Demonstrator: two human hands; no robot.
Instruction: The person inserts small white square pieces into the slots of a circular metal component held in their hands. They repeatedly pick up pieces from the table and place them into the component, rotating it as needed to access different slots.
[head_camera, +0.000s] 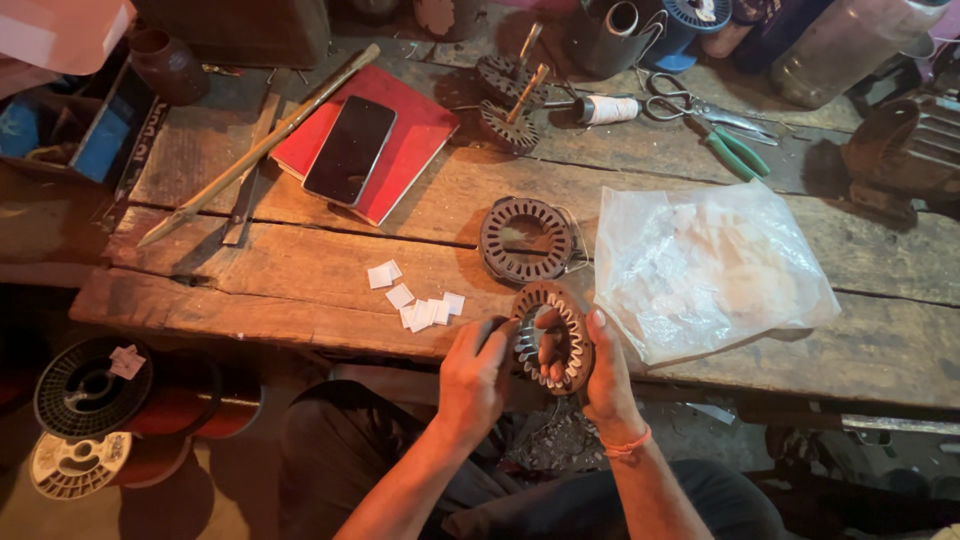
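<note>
A round slotted metal motor core (556, 335), rust-brown with pale strips lining its slots, is held upright at the near edge of the wooden bench (300, 270). My right hand (600, 375) grips its right rim, thumb reaching into the centre hole. My left hand (472, 378) holds the left rim, fingers pressing at the slots. A second similar core (525, 240) lies flat on the bench just behind. Several small white paper pieces (418, 302) lie to the left of my hands.
A clear plastic bag (705, 268) with white pieces lies to the right. Farther back are a phone (350, 150) on a red book (415, 140), a long stick (255, 150), green-handled scissors (720, 130) and a thread spool (605, 108). Wire reels (95, 390) sit low on the left.
</note>
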